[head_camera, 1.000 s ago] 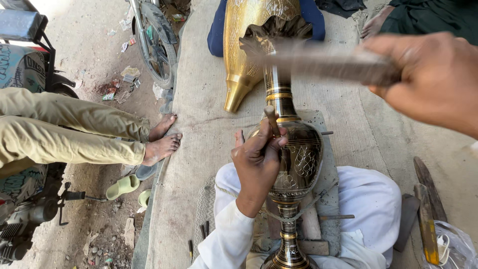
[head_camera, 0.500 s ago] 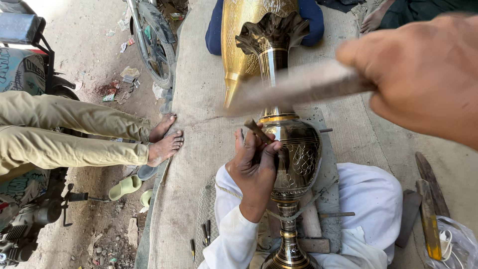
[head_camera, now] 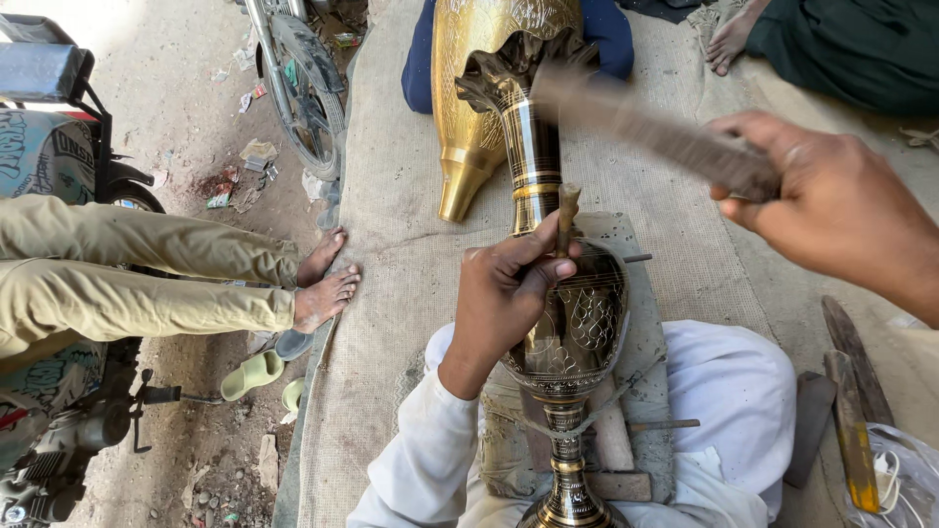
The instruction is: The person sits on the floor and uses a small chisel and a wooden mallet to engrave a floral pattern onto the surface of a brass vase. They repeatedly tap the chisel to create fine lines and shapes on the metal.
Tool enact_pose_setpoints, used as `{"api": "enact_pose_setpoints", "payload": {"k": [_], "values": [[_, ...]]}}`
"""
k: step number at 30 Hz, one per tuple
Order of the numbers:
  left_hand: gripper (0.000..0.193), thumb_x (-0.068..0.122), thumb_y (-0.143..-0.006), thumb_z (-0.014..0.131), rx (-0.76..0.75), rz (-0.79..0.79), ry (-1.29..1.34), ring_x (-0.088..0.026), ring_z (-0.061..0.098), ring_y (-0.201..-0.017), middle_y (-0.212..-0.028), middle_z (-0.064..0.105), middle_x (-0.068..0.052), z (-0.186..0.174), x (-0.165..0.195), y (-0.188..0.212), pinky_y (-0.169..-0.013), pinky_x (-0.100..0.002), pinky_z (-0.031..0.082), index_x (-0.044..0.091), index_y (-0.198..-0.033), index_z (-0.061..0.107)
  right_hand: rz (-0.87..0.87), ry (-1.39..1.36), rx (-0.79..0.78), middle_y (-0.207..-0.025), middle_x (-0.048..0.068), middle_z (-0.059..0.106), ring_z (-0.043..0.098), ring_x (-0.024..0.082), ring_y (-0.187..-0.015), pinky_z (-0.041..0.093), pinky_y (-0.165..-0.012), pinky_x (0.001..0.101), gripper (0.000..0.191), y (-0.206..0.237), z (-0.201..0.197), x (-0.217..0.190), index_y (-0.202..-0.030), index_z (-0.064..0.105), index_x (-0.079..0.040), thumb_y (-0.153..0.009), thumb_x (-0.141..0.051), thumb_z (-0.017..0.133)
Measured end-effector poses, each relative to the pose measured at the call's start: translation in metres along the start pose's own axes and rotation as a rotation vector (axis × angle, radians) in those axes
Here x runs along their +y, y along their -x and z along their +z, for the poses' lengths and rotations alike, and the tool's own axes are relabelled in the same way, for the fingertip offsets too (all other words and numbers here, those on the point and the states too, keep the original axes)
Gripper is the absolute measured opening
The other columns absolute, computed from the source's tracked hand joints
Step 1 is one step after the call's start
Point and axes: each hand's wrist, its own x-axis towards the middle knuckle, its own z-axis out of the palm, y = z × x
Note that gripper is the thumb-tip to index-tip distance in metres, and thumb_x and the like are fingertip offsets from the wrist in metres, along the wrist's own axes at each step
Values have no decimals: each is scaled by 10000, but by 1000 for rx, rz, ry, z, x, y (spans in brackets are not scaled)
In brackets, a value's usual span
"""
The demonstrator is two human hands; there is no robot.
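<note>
Left hand [head_camera: 504,293] pinching chisel [head_camera: 565,217] on brass vase [head_camera: 577,323]; right hand [head_camera: 831,210] clenching hammer [head_camera: 646,127], now swinging lower toward it than before.

Right hand [head_camera: 841,210] is swinging the hammer [head_camera: 650,132] back up, away from the chisel [head_camera: 565,217] on the brass vase [head_camera: 572,323].

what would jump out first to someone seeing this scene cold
An engraved brass vase lies across the person's lap at centre, the left hand pinning a chisel to it. At upper right the right hand holds a blurred hammer. A second golden vase stands behind.
</note>
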Motion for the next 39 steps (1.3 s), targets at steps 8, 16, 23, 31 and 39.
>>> {"api": "enact_pose_setpoints", "payload": {"k": [8, 16, 23, 31, 39], "values": [[412, 2, -925, 750, -29, 3, -28, -64, 756, -898, -1007, 814, -31, -1, -2, 2, -850, -257, 611, 136, -1312, 699, -67, -651, 248, -854, -26, 719, 677, 90, -761, 552, -675, 306, 398, 11, 10, -3, -1242, 645, -137, -853, -118, 722], [439, -76, -945, 657, -148, 99, 59, -83, 765, -946, -1047, 802, -34, -8, -1, 0, -903, -251, 621, 123, -1336, 680, -44, -205, 255, -758, -40, 738, 654, 116, -670, 548, -770, 328, 345, 30, 14, 0, -1132, 730, -204, -838, -24, 740], [455, -95, -905, 694, -337, 151, -2, -114, 791, -906, -1029, 806, -43, -23, 2, -9, -868, -245, 622, 110, -1312, 690, -136, 84, 510, -828, 78, 759, 720, 224, -789, 553, -789, 371, 399, 58, 50, 7, -1039, 763, -55, -657, 56, 784], [481, -116, -902, 623, -322, 199, 15, -111, 786, -915, -1061, 800, -56, -22, 1, -4, -862, -253, 634, 97, -1330, 678, 101, -395, 438, -851, 116, 725, 695, 227, -746, 535, -672, 318, 222, 70, 80, 14, -1148, 687, -92, -950, -58, 782], [289, -8, -926, 750, -31, 121, -64, -101, 787, -851, -986, 816, -46, -5, -5, 11, -781, -243, 630, 81, -1201, 748, -54, -349, 388, -872, 45, 734, 669, 146, -684, 537, -671, 316, 423, 51, 73, 9, -1178, 707, -155, -777, -21, 717]]}}
